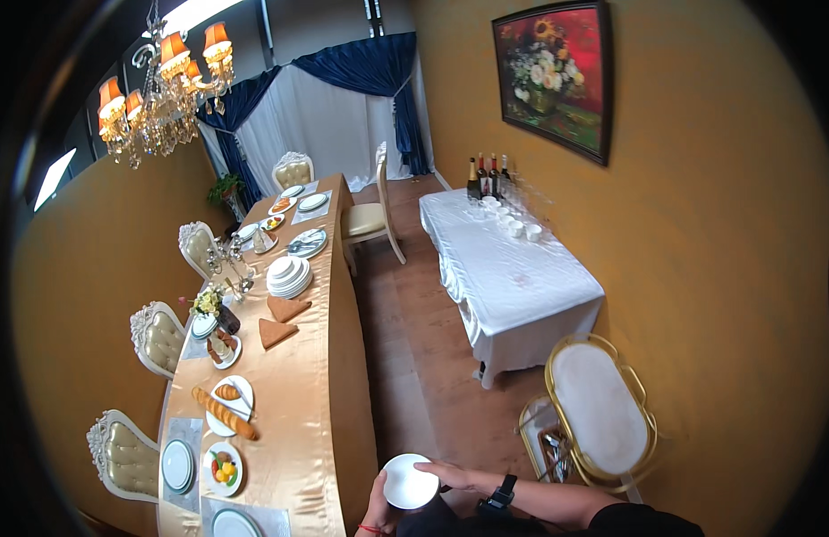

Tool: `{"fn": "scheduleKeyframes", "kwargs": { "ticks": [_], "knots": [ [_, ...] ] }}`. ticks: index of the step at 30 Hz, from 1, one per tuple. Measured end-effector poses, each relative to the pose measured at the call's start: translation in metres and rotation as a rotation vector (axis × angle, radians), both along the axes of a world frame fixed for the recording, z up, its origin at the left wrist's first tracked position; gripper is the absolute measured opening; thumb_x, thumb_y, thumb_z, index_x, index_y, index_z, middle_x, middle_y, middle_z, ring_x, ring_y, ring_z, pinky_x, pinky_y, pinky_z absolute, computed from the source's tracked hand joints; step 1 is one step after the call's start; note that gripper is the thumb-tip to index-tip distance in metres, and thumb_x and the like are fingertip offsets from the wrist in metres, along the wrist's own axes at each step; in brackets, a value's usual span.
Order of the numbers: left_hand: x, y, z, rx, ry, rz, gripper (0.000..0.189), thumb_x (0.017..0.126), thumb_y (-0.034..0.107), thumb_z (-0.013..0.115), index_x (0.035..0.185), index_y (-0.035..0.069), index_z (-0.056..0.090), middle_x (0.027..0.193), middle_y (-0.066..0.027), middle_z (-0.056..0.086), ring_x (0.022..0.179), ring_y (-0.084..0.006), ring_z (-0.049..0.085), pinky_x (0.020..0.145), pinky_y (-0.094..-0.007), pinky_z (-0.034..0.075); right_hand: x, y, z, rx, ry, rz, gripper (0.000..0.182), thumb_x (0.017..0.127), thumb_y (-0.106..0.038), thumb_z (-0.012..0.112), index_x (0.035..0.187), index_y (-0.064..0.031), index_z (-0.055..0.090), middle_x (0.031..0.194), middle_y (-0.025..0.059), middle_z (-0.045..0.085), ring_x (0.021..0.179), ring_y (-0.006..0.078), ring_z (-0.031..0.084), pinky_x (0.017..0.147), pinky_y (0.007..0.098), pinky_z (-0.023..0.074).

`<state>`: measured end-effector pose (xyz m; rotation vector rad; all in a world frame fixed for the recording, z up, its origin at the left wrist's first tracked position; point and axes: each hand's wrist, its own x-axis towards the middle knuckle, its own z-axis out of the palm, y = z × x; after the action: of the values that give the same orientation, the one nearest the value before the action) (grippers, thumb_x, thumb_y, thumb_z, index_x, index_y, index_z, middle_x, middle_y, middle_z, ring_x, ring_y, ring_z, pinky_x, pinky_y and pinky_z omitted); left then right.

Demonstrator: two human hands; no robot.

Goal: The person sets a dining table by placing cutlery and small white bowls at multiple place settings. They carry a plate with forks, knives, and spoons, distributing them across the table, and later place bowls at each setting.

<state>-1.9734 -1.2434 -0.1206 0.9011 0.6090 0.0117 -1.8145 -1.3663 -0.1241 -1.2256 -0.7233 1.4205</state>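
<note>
Close to my body, a white bowl (409,483) is held in both hands, just off the right edge of the long dining table. My left hand (377,505) grips its left side, thumb near the rim. From the right, my right hand (449,475) holds the bowl, with a thumb over the edge. No food shows inside the bowl. Nearest on the gold tablecloth (290,403) are a plate of fruit (223,470), a plate with a baguette (225,413) and a stack of plates on a placemat (178,466).
Farther up the table are folded brown napkins (283,321), stacked white plates (289,276) and a flower vase (228,319). A white-covered side table (521,288) bears wine bottles (483,180), glasses and cups (525,231). A gold-framed trolley (599,409) stands right; a chair (367,218) stands in the aisle.
</note>
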Motion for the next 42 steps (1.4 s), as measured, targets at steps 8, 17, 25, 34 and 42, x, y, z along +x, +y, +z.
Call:
{"fn": "scheduleKeyframes", "kwargs": {
  "ticks": [8, 17, 25, 34, 42],
  "knots": [
    [0.214, 0.129, -0.014, -0.041, -0.035, -0.29, 0.072, 0.097, 0.069, 0.028, 0.145, 0.017, 0.041, 0.133, -0.0095, 0.059, 0.116, -0.0251, 0.062, 0.08, -0.046, 0.057, 0.186, 0.09, -0.021, -0.242, 0.202, -0.201, 0.063, 0.102, -0.05, 0.04, 0.144, -0.0025, 0.04, 0.133, 0.0119, 0.058, 0.121, 0.0216, 0.057, 0.102, 0.0403, 0.0469],
    [0.467, 0.206, 0.003, 0.054, 0.116, -0.614, 0.077, 0.094, 0.074, 0.028, 0.144, 0.017, 0.043, 0.135, -0.0096, 0.056, 0.118, -0.0259, 0.059, 0.088, -0.0473, 0.054, 0.378, 0.132, -0.025, -0.171, 0.226, -0.575, 0.061, 0.101, -0.046, 0.044, 0.146, -0.0051, 0.04, 0.136, 0.0138, 0.055, 0.124, 0.024, 0.055, 0.101, 0.0435, 0.0454],
    [0.68, 0.271, -0.022, 0.082, 0.215, -0.753, 0.072, 0.1, 0.064, 0.021, 0.149, 0.014, 0.037, 0.146, -0.0105, 0.048, 0.13, -0.031, 0.05, 0.103, -0.05, 0.045, 0.561, 0.185, -0.042, -0.081, 0.24, -0.685, 0.058, 0.098, -0.034, 0.049, 0.147, -0.0057, 0.039, 0.136, 0.0107, 0.054, 0.123, 0.0218, 0.052, 0.098, 0.0374, 0.0475],
    [0.91, 0.261, -0.086, 0.052, 0.164, -1.084, 0.074, 0.098, 0.067, 0.031, 0.146, 0.012, 0.042, 0.14, -0.0127, 0.052, 0.122, -0.0282, 0.056, 0.099, -0.0458, 0.048, 0.695, 0.188, -0.08, 0.113, 0.313, -1.29, 0.05, 0.095, -0.02, 0.048, 0.139, 0.0034, 0.045, 0.132, 0.0141, 0.055, 0.118, 0.0217, 0.053, 0.103, 0.0332, 0.0414],
    [1.073, 0.265, -0.151, 0.033, 0.077, -1.368, 0.061, 0.103, 0.053, 0.037, 0.142, 0.006, 0.043, 0.13, -0.0116, 0.055, 0.124, -0.02, 0.049, 0.105, -0.0338, 0.04, 0.791, 0.22, -0.169, -0.155, 0.388, -1.718, 0.041, 0.097, -0.025, 0.049, 0.125, 0.0047, 0.054, 0.118, 0.0122, 0.062, 0.107, 0.0174, 0.058, 0.093, 0.0314, 0.0466]
  ]
}}
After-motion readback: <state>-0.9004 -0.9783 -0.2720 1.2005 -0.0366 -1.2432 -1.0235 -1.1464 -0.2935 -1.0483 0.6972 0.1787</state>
